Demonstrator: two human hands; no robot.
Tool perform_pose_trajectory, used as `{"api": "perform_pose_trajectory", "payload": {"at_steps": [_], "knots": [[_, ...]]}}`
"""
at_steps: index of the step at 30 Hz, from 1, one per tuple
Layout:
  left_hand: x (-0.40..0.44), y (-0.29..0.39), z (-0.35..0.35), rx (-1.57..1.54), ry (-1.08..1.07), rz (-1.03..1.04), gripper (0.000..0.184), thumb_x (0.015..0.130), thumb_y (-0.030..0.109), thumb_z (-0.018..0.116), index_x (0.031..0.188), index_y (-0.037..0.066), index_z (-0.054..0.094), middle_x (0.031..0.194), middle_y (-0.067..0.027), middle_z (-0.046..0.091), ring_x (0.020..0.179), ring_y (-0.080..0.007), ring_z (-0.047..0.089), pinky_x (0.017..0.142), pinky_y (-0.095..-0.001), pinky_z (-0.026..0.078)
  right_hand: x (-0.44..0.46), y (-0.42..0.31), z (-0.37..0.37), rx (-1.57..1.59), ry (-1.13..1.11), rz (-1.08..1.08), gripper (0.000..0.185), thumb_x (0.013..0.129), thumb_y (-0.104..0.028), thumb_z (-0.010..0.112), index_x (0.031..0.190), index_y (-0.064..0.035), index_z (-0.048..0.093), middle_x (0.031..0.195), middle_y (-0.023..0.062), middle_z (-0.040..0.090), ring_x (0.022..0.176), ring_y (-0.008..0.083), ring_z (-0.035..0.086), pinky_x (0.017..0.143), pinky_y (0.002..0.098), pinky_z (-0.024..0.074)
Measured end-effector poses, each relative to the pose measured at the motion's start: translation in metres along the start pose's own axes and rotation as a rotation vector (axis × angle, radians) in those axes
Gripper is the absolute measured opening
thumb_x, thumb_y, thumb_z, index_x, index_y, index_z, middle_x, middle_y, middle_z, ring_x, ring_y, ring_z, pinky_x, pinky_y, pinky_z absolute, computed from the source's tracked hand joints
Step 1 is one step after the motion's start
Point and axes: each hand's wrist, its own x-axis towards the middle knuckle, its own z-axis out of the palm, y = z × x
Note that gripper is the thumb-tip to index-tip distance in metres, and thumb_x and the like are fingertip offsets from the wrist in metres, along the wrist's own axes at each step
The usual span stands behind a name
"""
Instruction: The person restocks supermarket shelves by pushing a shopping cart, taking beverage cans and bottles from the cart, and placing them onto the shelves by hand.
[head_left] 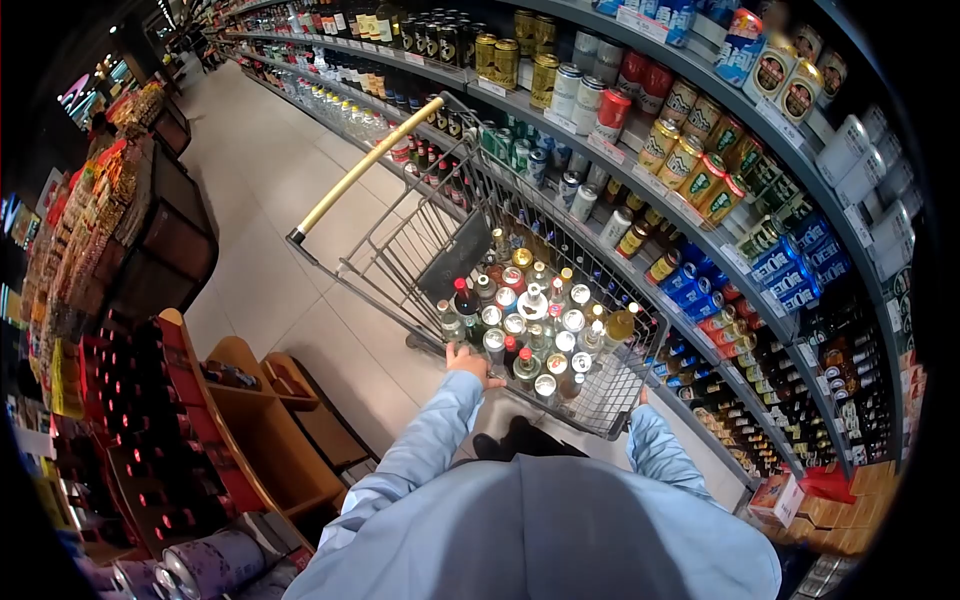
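Note:
A wire shopping cart [385, 262] with a yellow handle [370, 165] stands at an angle before me. Several glass bottles [527, 363] and cans [495, 340] are packed upright in its basket. My left hand [466, 364] is closed over the near side rim of the cart, its thumb stretched along the edge beside the bottles. Only a small part of my right hand [641, 398] shows, at the cart's near right corner; its fingers are mostly hidden.
Shelves of canned and bottled drinks [690, 165] run along the right, close to the cart. On the left stand a wooden display rack [262, 450], dark bottles [150, 430] and bins of packaged goods [120, 200]. A tiled aisle floor [245, 170] stretches away. Boxes [778, 498] sit at lower right.

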Motion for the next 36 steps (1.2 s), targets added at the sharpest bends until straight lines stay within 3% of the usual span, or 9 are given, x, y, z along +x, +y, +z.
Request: {"api": "perform_pose_trajectory", "payload": {"at_steps": [8,17,28,31,32,34,36], "knots": [[0.006,-0.040,-0.003,-0.019,0.028,0.020,0.059,0.068,0.070,0.051,0.096,0.022,0.069,0.105,0.0016,0.061,0.114,-0.0246,0.041,0.102,-0.0540,0.008,0.005,0.014,0.026,0.197,0.005,0.060,0.045,0.086,-0.030,0.031,0.131,-0.0290,0.030,0.112,0.0066,0.057,0.092,0.0248,0.049,0.075,0.0429,0.0400],[0.031,-0.090,0.012,-0.006,0.227,0.115,0.052,0.064,0.071,0.054,0.080,0.024,0.069,0.090,0.0078,0.061,0.098,-0.0192,0.047,0.101,-0.0557,0.013,0.019,0.030,0.062,0.337,0.020,0.109,0.045,0.088,-0.041,0.028,0.129,-0.0253,0.036,0.116,0.0062,0.055,0.103,0.0266,0.048,0.084,0.0456,0.0390],[0.061,-0.168,-0.012,-0.070,0.407,0.160,0.049,0.059,0.067,0.060,0.071,0.021,0.070,0.091,0.0090,0.061,0.102,-0.0186,0.046,0.102,-0.0540,0.014,0.044,0.053,0.134,0.462,0.039,0.201,0.054,0.090,-0.053,0.023,0.127,-0.0208,0.045,0.122,0.0058,0.053,0.117,0.0289,0.045,0.096,0.0489,0.0377],[0.076,-0.205,-0.031,-0.008,0.270,0.117,0.053,0.059,0.069,0.058,0.078,0.022,0.071,0.093,0.0085,0.060,0.102,-0.0188,0.044,0.103,-0.0515,0.013,0.059,0.068,0.169,0.324,-0.106,0.129,0.060,0.088,-0.055,0.027,0.125,-0.0128,0.047,0.122,0.0067,0.054,0.113,0.0294,0.050,0.096,0.0487,0.0387],[0.073,-0.208,-0.030,0.023,0.274,0.088,0.052,0.057,0.069,0.059,0.076,0.022,0.071,0.088,0.0079,0.060,0.098,-0.0193,0.046,0.102,-0.0505,0.015,0.053,0.079,0.166,0.005,-0.108,-0.048,0.060,0.087,-0.055,0.028,0.124,-0.0129,0.048,0.121,0.0068,0.054,0.112,0.0296,0.050,0.096,0.0487,0.0387],[0.081,-0.228,-0.032,0.000,0.311,0.098,0.051,0.056,0.069,0.059,0.074,0.022,0.071,0.084,0.0071,0.060,0.094,-0.0188,0.047,0.103,-0.0487,0.015,0.054,0.077,0.194,0.308,0.054,0.168,0.060,0.085,-0.057,0.032,0.122,-0.0137,0.051,0.120,0.0066,0.055,0.111,0.0296,0.051,0.096,0.0488,0.0386],[0.092,-0.244,-0.046,0.001,0.237,0.080,0.051,0.057,0.069,0.059,0.075,0.022,0.071,0.085,0.0066,0.060,0.096,-0.0184,0.047,0.103,-0.0483,0.014,0.056,0.079,0.218,0.342,0.077,0.136,0.064,0.084,-0.060,0.028,0.120,-0.0124,0.053,0.120,0.0087,0.055,0.114,0.0304,0.049,0.099,0.0444,0.0362]]}}
